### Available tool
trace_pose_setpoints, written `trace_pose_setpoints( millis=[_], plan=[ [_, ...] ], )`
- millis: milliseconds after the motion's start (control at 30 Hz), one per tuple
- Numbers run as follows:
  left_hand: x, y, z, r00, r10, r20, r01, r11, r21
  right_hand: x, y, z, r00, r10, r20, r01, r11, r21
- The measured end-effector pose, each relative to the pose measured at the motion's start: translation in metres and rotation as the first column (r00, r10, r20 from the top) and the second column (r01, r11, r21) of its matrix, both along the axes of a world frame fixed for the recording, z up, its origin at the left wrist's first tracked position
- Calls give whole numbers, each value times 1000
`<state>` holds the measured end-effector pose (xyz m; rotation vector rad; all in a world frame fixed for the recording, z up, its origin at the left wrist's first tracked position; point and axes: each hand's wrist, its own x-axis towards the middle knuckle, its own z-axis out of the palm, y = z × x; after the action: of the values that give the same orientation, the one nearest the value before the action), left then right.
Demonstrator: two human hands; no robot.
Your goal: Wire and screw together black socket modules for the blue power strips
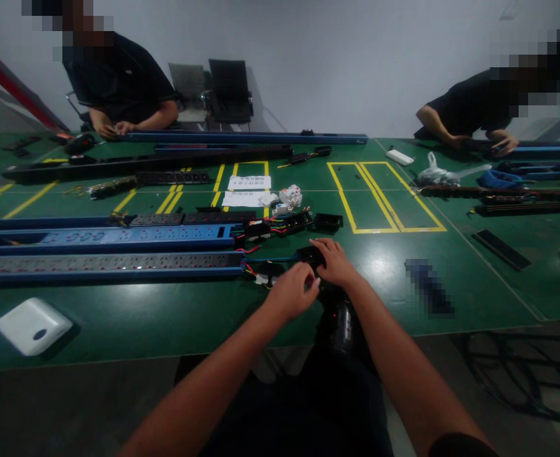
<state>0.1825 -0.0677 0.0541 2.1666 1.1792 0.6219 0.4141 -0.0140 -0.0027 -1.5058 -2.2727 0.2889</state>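
Note:
My left hand (290, 293) is closed in a pinch at the near edge of a small black plastic housing; what its fingers hold is too small to make out. Curled over the right side of that black housing (306, 256) is my right hand (336, 263), gripping it on the table. Coloured wires (250, 269) run from the end of a blue power strip (118, 263) with a row of sockets towards the housing. Behind it lies a second blue power strip (137, 236), wired to black parts (299, 222) at its end.
A black cylindrical tool or device (341, 324) stands by my right forearm. A white box (33, 327) lies at the near left. White connectors (289, 195) sit beside paper labels (249, 183). Two people (122, 76) work across the green table (394, 304), among long strips and loose black parts.

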Motion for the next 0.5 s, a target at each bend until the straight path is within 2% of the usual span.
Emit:
trace_pose_setpoints(
  millis=[100,167,233,333,433,500],
  plan=[
    [23,-59,-15,999,-34,24,38,977,-211,-1,-1,2,1000,-13,12,12,1000,11],
    [36,-79,-23,999,-23,23,29,952,-305,-1,-2,2,1000,-26,7,26,999,20],
    [45,-86,-26,1000,5,26,5,931,-365,-2,-2,4,999,-48,-11,48,998,40],
    [54,-84,-25,998,48,36,-27,899,-438,-4,-3,12,993,-92,-73,98,992,80],
    [58,-81,-23,995,84,46,-52,878,-475,0,-10,36,968,-166,-190,193,972,137],
    [59,-81,-22,994,93,60,-54,880,-472,9,-28,58,937,-237,-256,276,953,126]
  ],
)
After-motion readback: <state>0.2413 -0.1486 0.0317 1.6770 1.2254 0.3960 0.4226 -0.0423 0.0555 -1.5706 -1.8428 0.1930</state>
